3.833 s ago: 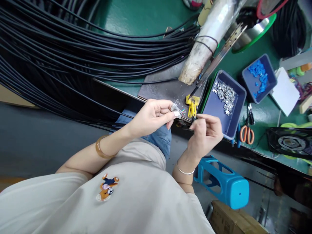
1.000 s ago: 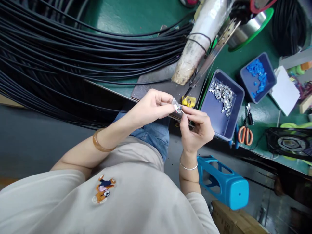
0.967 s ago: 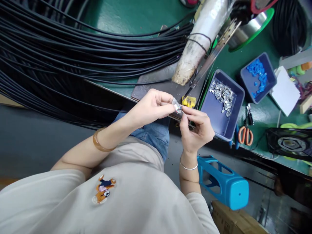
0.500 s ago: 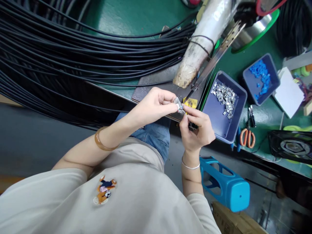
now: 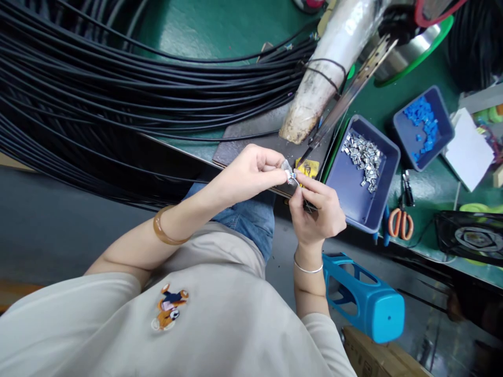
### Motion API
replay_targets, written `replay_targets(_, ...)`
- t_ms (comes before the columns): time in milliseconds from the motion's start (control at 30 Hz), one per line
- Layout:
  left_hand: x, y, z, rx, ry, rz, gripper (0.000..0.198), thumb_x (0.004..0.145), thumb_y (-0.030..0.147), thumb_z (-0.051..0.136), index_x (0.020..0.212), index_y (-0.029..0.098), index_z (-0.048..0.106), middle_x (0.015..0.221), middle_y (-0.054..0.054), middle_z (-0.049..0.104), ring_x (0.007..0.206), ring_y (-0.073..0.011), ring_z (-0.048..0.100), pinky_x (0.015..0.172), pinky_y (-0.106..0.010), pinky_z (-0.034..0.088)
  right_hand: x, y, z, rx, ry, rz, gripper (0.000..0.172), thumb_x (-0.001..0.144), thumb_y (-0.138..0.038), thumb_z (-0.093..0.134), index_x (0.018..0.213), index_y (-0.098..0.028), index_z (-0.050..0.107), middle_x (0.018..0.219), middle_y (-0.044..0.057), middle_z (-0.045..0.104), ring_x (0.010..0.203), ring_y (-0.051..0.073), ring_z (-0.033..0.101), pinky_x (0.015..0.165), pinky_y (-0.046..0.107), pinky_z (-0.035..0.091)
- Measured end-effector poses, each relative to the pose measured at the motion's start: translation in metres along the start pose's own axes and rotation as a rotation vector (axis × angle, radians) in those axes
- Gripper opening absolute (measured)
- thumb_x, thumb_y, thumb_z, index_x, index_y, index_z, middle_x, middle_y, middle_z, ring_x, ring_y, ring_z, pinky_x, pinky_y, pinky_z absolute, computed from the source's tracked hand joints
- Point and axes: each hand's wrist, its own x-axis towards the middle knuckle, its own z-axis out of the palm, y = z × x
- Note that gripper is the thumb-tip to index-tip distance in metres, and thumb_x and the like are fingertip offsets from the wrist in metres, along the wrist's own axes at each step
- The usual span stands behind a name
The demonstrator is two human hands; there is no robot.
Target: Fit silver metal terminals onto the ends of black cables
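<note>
Over the front edge of the table, my left hand [image 5: 251, 170] pinches a stripped cable end [image 5: 291, 176] between thumb and forefinger. Silvery foil or braid and small light-coloured wires show at the fingertips. From the other side my right hand [image 5: 319, 209] closes its thumb and forefinger on a thin wire at that end. Fingers cover much of the small part, so its details are hard to make out. Just behind the fingertips lies a yellow block [image 5: 307, 168], with the dark tip of a soldering iron [image 5: 326, 128] above it.
Black cables [image 5: 157, 94] spread across the left. A whitish wrapped tube [image 5: 314, 89] slants over a dark plate. On the right stand a bin [image 5: 351, 196] of metal shells, a bin [image 5: 442, 133] of blue parts and orange-handled scissors [image 5: 401, 222]. A blue stool [image 5: 387, 314] is below.
Both hands stay nearly in place. My right fingertips have shifted very slightly at the wire, and the whole view has moved a little.
</note>
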Motion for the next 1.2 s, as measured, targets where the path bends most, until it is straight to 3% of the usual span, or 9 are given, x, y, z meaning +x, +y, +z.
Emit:
replay_targets(567,-0.002,0.001,0.001,-0.010,-0.012,-0.028,0.018,0.075,0.014,0.058,0.059,0.013,0.050,0.054,0.005,0.036,0.051,-0.0037,0.029,0.049,-0.020,0.020,-0.004,0.000,0.000,0.035,0.012,-0.023,0.017,0.085,-0.010,0.068,0.097,-0.020,0.062,0.097,0.003,0.079,0.087,0.015,0.077,0.076,0.024,0.063)
replay_targets(700,-0.006,0.000,0.003,0.033,-0.021,0.013,0.016,0.076,0.014,0.059,0.062,0.013,0.051,0.057,0.004,0.038,0.053,-0.0044,0.031,0.050,-0.021,0.023,-0.003,-0.003,-0.004,0.018,-0.037,0.009,0.018,0.087,-0.010,0.068,0.102,-0.020,0.064,0.103,0.004,0.079,0.091,0.015,0.077,0.079,0.025,0.063)
replay_targets(833,-0.009,-0.002,0.004,0.123,-0.013,0.054,0.015,0.077,0.012,0.057,0.063,0.014,0.050,0.058,0.005,0.032,0.054,-0.0043,0.027,0.050,-0.022,0.019,0.005,-0.008,-0.011,0.014,-0.131,0.080,0.020,0.084,-0.007,0.070,0.099,-0.020,0.066,0.100,0.004,0.078,0.092,0.015,0.076,0.083,0.025,0.061)
replay_targets(933,-0.011,-0.003,0.005,0.136,-0.032,0.064,0.014,0.078,0.014,0.056,0.065,0.013,0.052,0.058,0.006,0.032,0.053,-0.0043,0.027,0.049,-0.021,0.019,0.009,-0.012,-0.014,0.044,-0.139,0.152,0.018,0.082,-0.005,0.071,0.090,-0.020,0.065,0.088,0.000,0.075,0.084,0.012,0.073,0.077,0.024,0.059)
replay_targets(1100,-0.013,-0.002,0.003,0.080,-0.028,0.024,0.012,0.078,0.016,0.059,0.067,0.013,0.055,0.055,0.005,0.043,0.050,-0.0042,0.034,0.048,-0.020,0.024,0.010,-0.013,-0.017,0.080,-0.045,0.365,0.014,0.083,-0.011,0.071,0.079,-0.020,0.061,0.079,-0.002,0.069,0.071,0.010,0.067,0.057,0.021,0.054)
replay_targets(1200,-0.013,-0.001,0.003,0.063,-0.020,0.003,0.015,0.075,0.013,0.059,0.061,0.013,0.054,0.051,0.003,0.049,0.049,-0.0047,0.040,0.048,-0.019,0.028,0.012,-0.015,-0.021,0.083,0.024,0.436,0.014,0.083,-0.014,0.072,0.080,-0.021,0.061,0.082,-0.002,0.069,0.072,0.013,0.070,0.061,0.027,0.059)
